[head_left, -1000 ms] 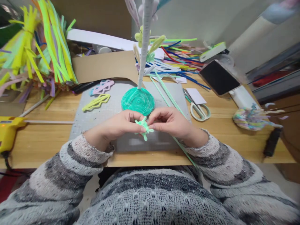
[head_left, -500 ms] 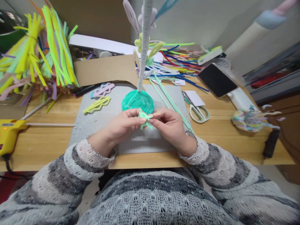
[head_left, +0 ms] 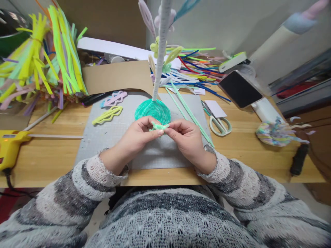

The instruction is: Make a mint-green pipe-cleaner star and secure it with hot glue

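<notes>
One small light-green fuzzy piece [head_left: 157, 127], just on the near side of the round green base [head_left: 151, 109], sits pinched in both hands, the left hand [head_left: 138, 133] closing thumb and fingers on its left part and the right hand [head_left: 186, 137] nipping its right end. Rising from the base is a white stalk [head_left: 160, 51]; to the base's left lie a yellow zigzag shape [head_left: 107, 115] and, well apart, a yellow glue gun [head_left: 11, 146]. To its right on the surface [head_left: 240, 151]: light-green stems [head_left: 182, 98], scissors [head_left: 219, 126], a phone [head_left: 240, 89].
</notes>
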